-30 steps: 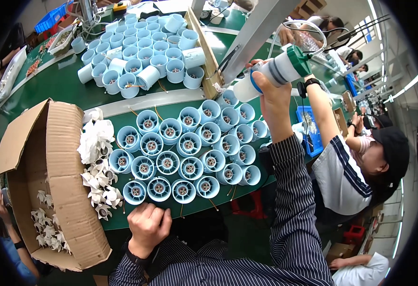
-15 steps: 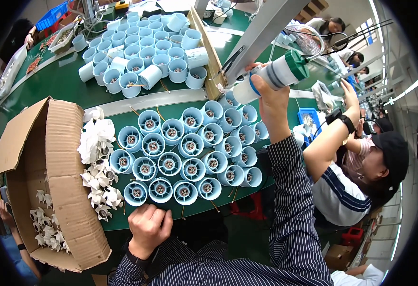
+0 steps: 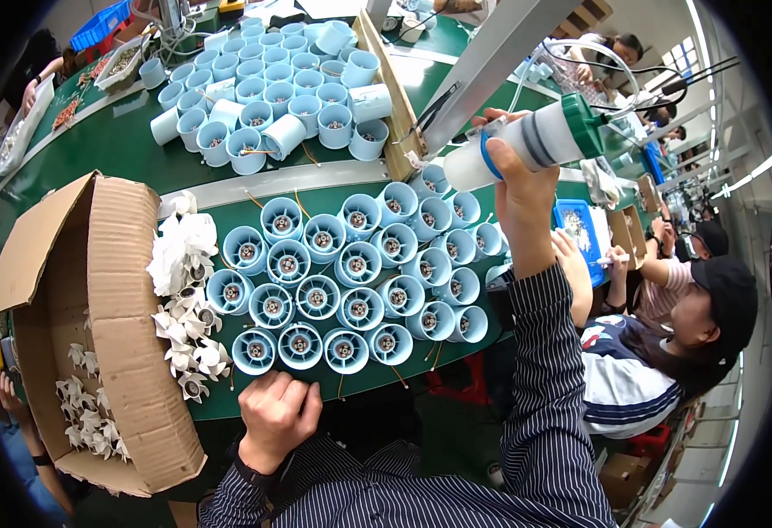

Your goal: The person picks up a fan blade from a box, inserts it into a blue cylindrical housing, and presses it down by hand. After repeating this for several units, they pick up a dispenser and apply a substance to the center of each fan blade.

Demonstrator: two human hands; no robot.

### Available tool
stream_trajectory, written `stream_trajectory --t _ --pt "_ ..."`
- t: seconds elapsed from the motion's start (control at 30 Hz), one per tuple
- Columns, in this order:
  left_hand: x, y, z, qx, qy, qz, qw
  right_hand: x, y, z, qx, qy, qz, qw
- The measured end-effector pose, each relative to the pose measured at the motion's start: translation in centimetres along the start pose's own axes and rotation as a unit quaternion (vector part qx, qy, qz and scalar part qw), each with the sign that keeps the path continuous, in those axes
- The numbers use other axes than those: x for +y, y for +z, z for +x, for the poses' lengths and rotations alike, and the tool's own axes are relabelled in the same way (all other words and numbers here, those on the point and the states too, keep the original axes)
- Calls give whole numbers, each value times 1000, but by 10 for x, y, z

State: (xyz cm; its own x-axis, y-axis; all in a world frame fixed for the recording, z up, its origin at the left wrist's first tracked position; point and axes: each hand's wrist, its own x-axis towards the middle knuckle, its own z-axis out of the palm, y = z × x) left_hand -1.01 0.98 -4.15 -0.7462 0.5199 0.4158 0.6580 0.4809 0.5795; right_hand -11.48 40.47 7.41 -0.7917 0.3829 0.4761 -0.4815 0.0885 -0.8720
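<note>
My right hand (image 3: 527, 189) is raised above the right end of the rows and grips a translucent dispensing syringe (image 3: 540, 136). The syringe has a dark-ringed plunger, a blue band and a green cap with a hose; it is tilted, its cap end to the upper right. Its tip is hidden. Several light-blue plastic cups (image 3: 318, 297) stand in rows below, open side up, each with a metal part at its centre and thin wires. My left hand (image 3: 279, 412) is a closed fist at the table's front edge, just below the nearest cups. Nothing shows in it.
White bladed impellers (image 3: 191, 343) are heaped left of the cups, beside a cardboard box (image 3: 126, 343) holding more. Further cups (image 3: 272, 88) crowd behind a metal strip, bounded by a wooden board (image 3: 395, 97). A slanted metal post (image 3: 492, 75) rises nearby. A co-worker (image 3: 637, 378) sits at right.
My right hand and the syringe have shifted slightly to the right. My left fist stays in place. The co-worker at right has lowered a raised arm toward the blue tray.
</note>
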Motion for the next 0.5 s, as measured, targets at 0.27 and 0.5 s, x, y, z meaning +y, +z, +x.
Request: stream_trajectory --t 0.27,0.5 --pt "-2 0 -1 0 4 18 1000 4 36 -7 -77 35 35 996" --pt "-1 -2 0 -2 11 -1 1000 17 39 -15 -68 65 33 995"
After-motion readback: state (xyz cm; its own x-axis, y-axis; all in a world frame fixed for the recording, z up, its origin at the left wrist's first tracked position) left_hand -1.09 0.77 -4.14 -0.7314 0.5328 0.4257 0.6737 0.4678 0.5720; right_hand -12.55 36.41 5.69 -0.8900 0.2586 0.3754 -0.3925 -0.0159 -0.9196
